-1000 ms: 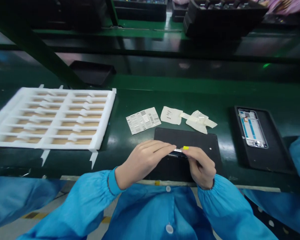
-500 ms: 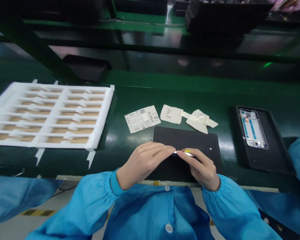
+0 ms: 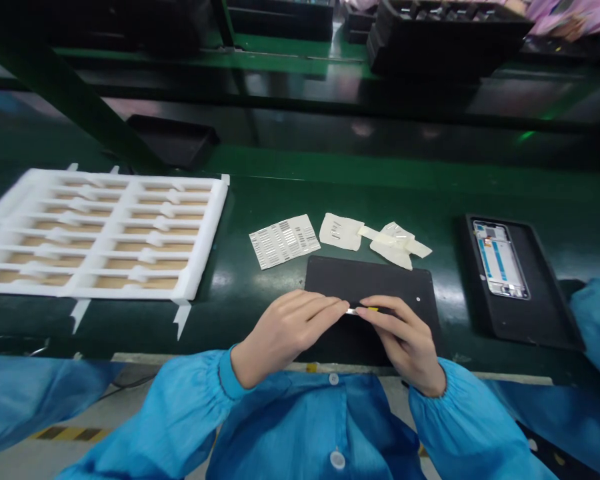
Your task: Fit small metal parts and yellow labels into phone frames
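Observation:
Over a black mat (image 3: 405, 283), my two hands meet at a thin, silvery-white piece with a yellow patch (image 3: 351, 311). Most of that piece is covered by fingers, so its exact kind is not clear. My left hand (image 3: 290, 330) pinches its left end between thumb and fingertips. From the other side, my right hand (image 3: 404, 337) is closed on the part near the yellow patch. Just beyond the mat lie a white sheet with rows of small silvery strips (image 3: 285, 240) and a pale backing paper with a few strips (image 3: 341, 231).
At left stands a white foam tray (image 3: 193, 267) with slots. A crumpled backing paper (image 3: 395, 245) lies behind the mat. To the right, a black tray (image 3: 540, 313) holds a phone frame (image 3: 503, 260). A co-worker's blue sleeve (image 3: 597, 320) reaches in at far right.
Both hands stay closed on the piece, which has tilted so that less of the yellow patch shows. My right wrist is slightly lower. The whole view has shifted a little.

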### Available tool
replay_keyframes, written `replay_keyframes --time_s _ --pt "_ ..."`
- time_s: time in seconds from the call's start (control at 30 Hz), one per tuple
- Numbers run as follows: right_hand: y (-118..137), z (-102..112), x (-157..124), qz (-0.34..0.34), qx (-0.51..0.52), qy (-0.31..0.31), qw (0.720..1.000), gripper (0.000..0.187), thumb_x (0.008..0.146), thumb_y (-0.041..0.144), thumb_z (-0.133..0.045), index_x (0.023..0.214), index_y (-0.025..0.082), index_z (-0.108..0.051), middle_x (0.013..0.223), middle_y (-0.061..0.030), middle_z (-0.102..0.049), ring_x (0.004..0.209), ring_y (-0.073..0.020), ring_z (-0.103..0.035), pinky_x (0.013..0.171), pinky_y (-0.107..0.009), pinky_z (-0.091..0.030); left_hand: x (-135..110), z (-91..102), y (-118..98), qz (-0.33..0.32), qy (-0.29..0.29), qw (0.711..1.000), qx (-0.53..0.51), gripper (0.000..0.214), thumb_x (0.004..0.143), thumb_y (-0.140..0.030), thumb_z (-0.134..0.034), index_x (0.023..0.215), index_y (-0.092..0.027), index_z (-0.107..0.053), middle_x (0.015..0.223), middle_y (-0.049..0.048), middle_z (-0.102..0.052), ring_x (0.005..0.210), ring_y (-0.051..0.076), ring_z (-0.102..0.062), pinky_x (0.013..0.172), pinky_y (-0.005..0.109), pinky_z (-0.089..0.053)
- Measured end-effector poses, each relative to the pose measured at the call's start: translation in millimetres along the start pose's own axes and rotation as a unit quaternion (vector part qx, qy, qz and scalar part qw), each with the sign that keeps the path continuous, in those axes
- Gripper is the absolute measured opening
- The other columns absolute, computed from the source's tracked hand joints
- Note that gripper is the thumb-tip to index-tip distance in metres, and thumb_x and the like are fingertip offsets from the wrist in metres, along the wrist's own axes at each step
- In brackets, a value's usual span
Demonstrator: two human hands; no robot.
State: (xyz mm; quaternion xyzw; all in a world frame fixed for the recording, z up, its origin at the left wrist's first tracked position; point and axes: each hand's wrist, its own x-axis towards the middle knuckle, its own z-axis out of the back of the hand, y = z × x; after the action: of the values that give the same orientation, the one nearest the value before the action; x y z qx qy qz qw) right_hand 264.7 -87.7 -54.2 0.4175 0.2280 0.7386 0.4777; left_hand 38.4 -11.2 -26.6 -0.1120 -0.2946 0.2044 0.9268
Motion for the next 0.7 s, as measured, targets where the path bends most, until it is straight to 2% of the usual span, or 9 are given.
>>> replay_keyframes --time_s 0.07,0.13,0.2,0.27,0.33,0.43,0.5,0.6,0.7 --pt "9 11 3 -0.021 0.013 -0.018 1.0 0.045 0.087 0.002 -0.058 0.123 0.028 -0.065 0.125 -0.0086 -0.06 0.116 -0.0222 -0.059 0.094 -0.036 -0.052 -1 0.8 -1 0.002 -0.001 1.0 -0.002 0.024 0.097 -0.007 -0.047 0.119 -0.009 -0.058 0.106 0.0093 -0.073 0.091 0.02 -0.07 0.074 0.033 -0.058" --pt "17 25 12 -0.028 0.022 -0.055 0.998 0.039 0.085 0.007 -0.065 0.118 0.027 -0.066 0.123 -0.0082 -0.061 0.115 -0.0233 -0.059 0.094 -0.037 -0.052 -2 2.3 -1 0.008 0.001 1.0 -0.009 0.026 0.097 -0.006 -0.046 0.12 -0.008 -0.058 0.106 0.01 -0.073 0.091 0.021 -0.07 0.075 0.033 -0.058" --pt "21 36 32 -0.037 0.014 -0.111 0.993 0.03 0.085 0.009 -0.067 0.109 0.025 -0.068 0.109 -0.006 -0.066 0.103 -0.0211 -0.063 0.087 -0.034 -0.053 -4 4.7 -2 0.024 0.008 0.999 -0.027 0.026 0.098 -0.006 -0.045 0.12 -0.009 -0.059 0.107 0.0096 -0.073 0.093 0.02 -0.069 0.078 0.033 -0.057" --pt "19 36 65 -0.043 -0.012 -0.133 0.99 0.018 0.086 0.011 -0.066 0.098 0.024 -0.069 0.094 -0.0031 -0.068 0.089 -0.0183 -0.064 0.079 -0.031 -0.053 -5 7.7 -2 0.052 0.009 0.998 -0.045 0.024 0.099 -0.007 -0.045 0.117 -0.011 -0.06 0.107 0.0077 -0.073 0.094 0.019 -0.069 0.08 0.031 -0.056" --pt "9 22 107 -0.031 -0.037 -0.079 0.996 0.009 0.088 0.015 -0.065 0.091 0.023 -0.068 0.087 -0.0021 -0.068 0.083 -0.0174 -0.064 0.076 -0.03 -0.051 -6 10.9 -2 0.083 0.007 0.996 -0.043 0.023 0.099 -0.008 -0.045 0.114 -0.014 -0.061 0.104 0.0054 -0.073 0.092 0.018 -0.069 0.078 0.031 -0.055" --pt "-15 -21 168 0.008 -0.067 0.077 0.995 0.007 0.09 0.019 -0.061 0.086 0.02 -0.067 0.087 -0.004 -0.067 0.084 -0.0188 -0.063 0.076 -0.032 -0.049 -9 16.8 3 0.119 0.014 0.993 -0.016 0.022 0.099 -0.009 -0.044 0.111 -0.016 -0.061 0.1 0.0036 -0.073 0.088 0.019 -0.07 0.073 0.032 -0.054" --pt "-34 -48 196 0.015 -0.107 0.156 0.982 0.01 0.091 0.017 -0.059 0.084 0.019 -0.066 0.086 -0.005 -0.066 0.087 -0.0201 -0.061 0.078 -0.033 -0.047 -12 21.9 8 0.146 0.016 0.989 -0.012 0.02 0.099 -0.011 -0.045 0.108 -0.017 -0.062 0.097 0.0032 -0.073 0.087 0.02 -0.07 0.073 0.032 -0.054" --pt "-59 -73 209 0.01 -0.135 0.216 0.967 0.012 0.089 0.013 -0.058 0.08 0.018 -0.065 0.085 -0.0046 -0.064 0.085 -0.0194 -0.059 0.078 -0.031 -0.044 -19 29.4 18 0.177 0.008 0.984 -0.018 0.017 0.098 -0.013 -0.048 0.105 -0.017 -0.063 0.095 0.0033 -0.074 0.086 0.021 -0.07 0.075 0.034 -0.055" --pt "-72 -78 205 0.001 -0.138 0.228 0.964 0.01 0.087 0.012 -0.059 0.081 0.018 -0.064 0.084 -0.0038 -0.063 0.081 -0.0178 -0.059 0.075 -0.029 -0.044 -25 33.2 25 0.183 0.005 0.983 -0.016 0.017 0.098 -0.013 -0.048 0.104 -0.017 -0.063 0.094 0.003 -0.074 0.086 0.021 -0.071 0.074 0.034 -0.054"
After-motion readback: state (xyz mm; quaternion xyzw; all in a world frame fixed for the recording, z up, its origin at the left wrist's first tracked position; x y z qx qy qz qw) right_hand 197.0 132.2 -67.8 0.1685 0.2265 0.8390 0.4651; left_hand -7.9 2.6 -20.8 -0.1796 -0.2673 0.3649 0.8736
